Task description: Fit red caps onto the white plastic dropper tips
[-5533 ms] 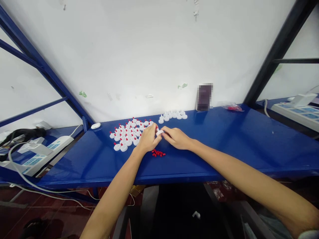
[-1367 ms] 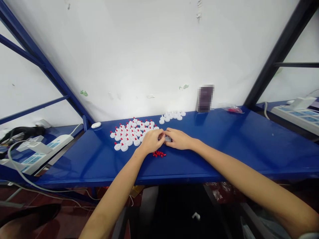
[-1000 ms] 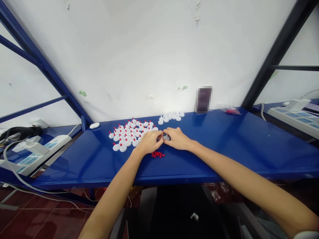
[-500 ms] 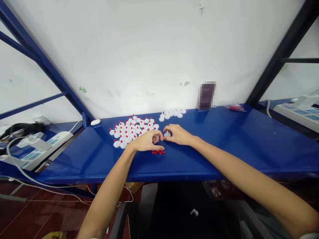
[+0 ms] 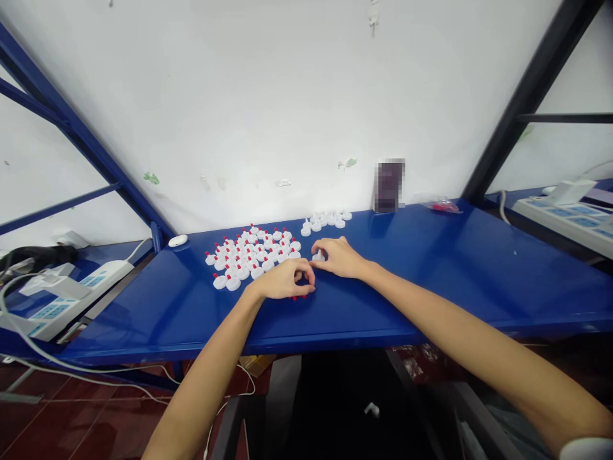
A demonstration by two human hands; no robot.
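My left hand (image 5: 286,282) rests on the blue table (image 5: 431,281), its fingers curled down in a pinch over the small pile of red pins (image 5: 301,297), which it mostly hides. My right hand (image 5: 338,257) lies just behind it, its fingertips closed on a white cap (image 5: 318,257) that stands on the table. A cluster of white caps with red pins (image 5: 251,255) lies left of both hands. A smaller group of plain white caps (image 5: 324,222) sits farther back near the wall.
A dark blurred object (image 5: 389,186) leans on the white wall. A clear bag with red pieces (image 5: 443,206) lies at the back right. A small white oval object (image 5: 177,241) sits at the back left. White machines with cables stand on side benches, left (image 5: 71,291) and right (image 5: 569,214).
My left hand has left the cap and moved toward me onto the red pins. My right hand keeps the white cap on the table. The camera has shifted slightly.
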